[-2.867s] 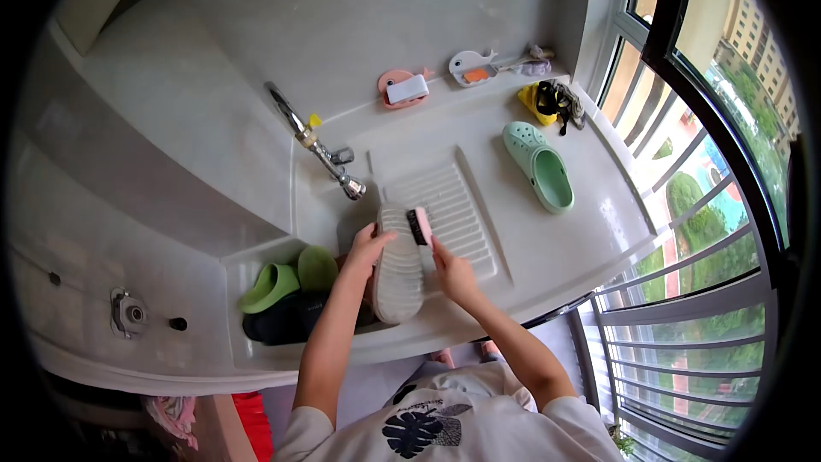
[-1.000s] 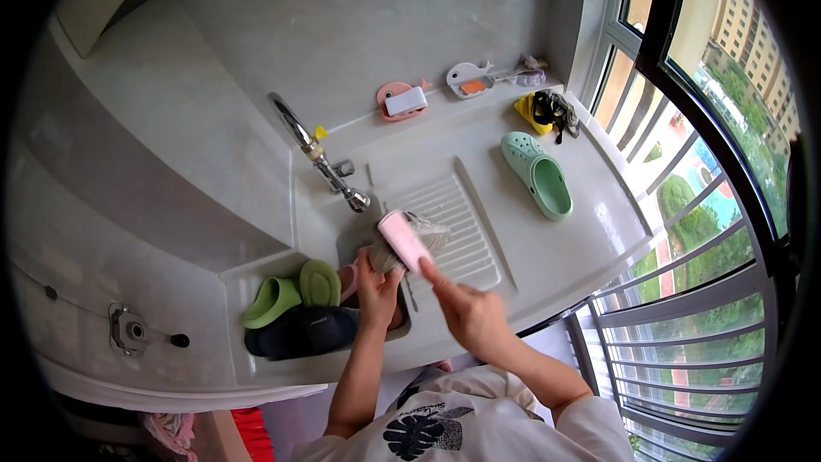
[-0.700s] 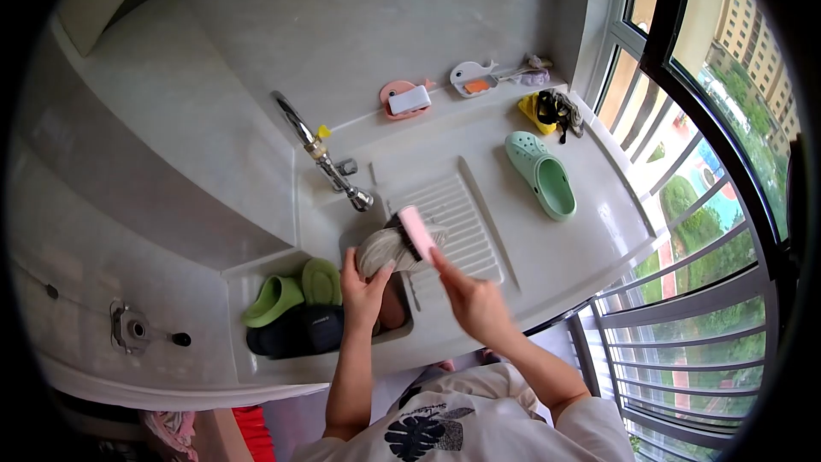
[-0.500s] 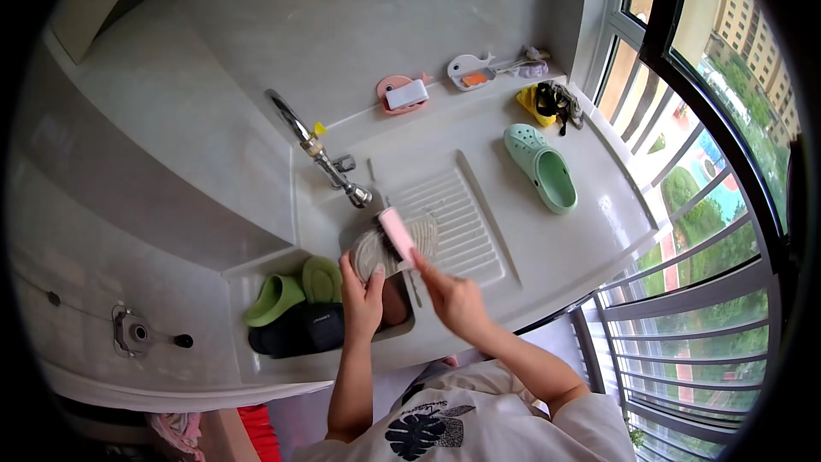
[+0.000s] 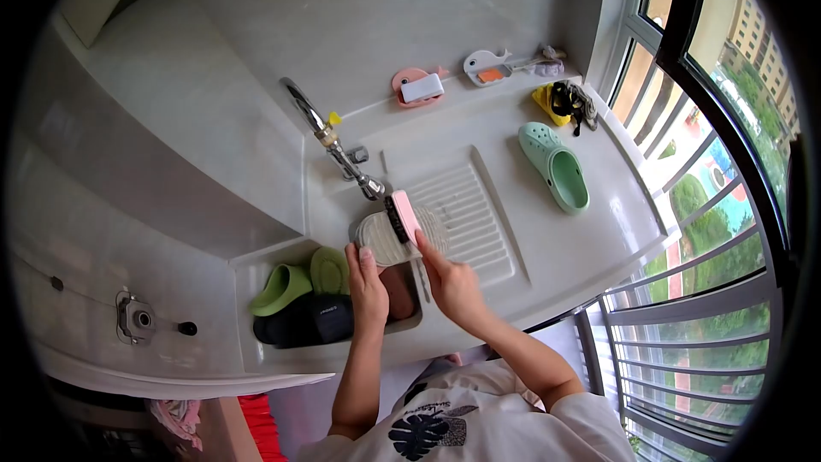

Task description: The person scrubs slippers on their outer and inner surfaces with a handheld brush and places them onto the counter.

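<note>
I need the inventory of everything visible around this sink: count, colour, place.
Shoe: one, pale, sole up, over sink
Brush: one, pink and black, at shoe's sole
Clog: one, mint, right counter
Slippers: two, green, in sink
Black footwear: count unclear, in sink
Brown item: one, partly hidden, in sink
Faucet: one, chrome, behind sink
Soap dishes: two, pink, white, back wall
Bars: two, white, orange, in dishes
Bundle: one, yellow and black, far right
Washboard: one, white, sink's right
Window: one, grey, right
Left grip: one, bare, on shoe
Right grip: one, bare, on brush
</note>
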A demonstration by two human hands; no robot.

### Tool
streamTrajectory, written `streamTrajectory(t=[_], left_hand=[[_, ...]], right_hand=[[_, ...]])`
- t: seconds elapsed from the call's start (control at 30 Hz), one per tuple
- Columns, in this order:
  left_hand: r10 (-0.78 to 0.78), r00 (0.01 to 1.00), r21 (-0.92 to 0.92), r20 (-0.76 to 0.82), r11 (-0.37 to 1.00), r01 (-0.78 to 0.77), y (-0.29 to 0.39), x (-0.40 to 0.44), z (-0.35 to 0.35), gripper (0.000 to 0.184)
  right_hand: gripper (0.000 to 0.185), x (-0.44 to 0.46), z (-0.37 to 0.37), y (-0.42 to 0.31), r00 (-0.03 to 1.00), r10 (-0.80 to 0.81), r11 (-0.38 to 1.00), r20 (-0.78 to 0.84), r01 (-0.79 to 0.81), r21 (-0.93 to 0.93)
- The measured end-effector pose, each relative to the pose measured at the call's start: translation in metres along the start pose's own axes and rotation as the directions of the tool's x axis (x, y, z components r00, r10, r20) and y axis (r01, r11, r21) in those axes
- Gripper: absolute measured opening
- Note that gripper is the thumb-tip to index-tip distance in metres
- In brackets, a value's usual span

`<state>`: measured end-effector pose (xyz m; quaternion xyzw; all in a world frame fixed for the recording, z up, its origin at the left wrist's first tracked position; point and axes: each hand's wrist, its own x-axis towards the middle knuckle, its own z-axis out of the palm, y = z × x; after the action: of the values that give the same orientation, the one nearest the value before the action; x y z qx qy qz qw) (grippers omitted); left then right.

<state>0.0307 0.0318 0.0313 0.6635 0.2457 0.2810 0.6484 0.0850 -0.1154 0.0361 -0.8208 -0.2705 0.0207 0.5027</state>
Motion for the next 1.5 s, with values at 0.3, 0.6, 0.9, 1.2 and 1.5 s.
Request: streamTrajectory(t=[0.3, 0.6, 0.9, 1.2, 1.5], left_hand=[[-0.022, 0.994, -0.039, 0.107, 0.999, 0.026, 0.011, 0.009, 0.009, 0.043], [0.065, 0.894, -0.066, 0.443, 0.997, -0.04, 0.027, 0.039, 0.01, 0.051], [0.281, 0.935, 0.178, 0.217, 0.93, -0.321, 0.023, 0.058, 0.049, 0.044], [0.044, 0.994, 0.058, 0.103, 0.997, -0.051, 0.035, 0.047, 0.065, 0.032], [0.022, 0.996, -0.024, 0.091, 1.0, -0.02, 0.03, 0.052, 0.064, 0.033]], right_hand=[[0.05, -0.014, -0.001, 0.016, 0.997, 0.03, 0.999, -0.066, -0.027, 0.045], [0.049, -0.008, -0.024, 0.008, 0.997, 0.029, 0.978, -0.065, -0.015, 0.208], [0.057, -0.019, -0.013, -0.004, 0.98, -0.066, 0.977, -0.186, 0.101, 0.186], [0.053, -0.01, -0.011, -0.004, 0.971, -0.013, 0.964, -0.24, 0.076, 0.254], [0.057, -0.008, -0.006, 0.02, 0.976, 0.129, 0.966, -0.177, -0.084, 0.244]])
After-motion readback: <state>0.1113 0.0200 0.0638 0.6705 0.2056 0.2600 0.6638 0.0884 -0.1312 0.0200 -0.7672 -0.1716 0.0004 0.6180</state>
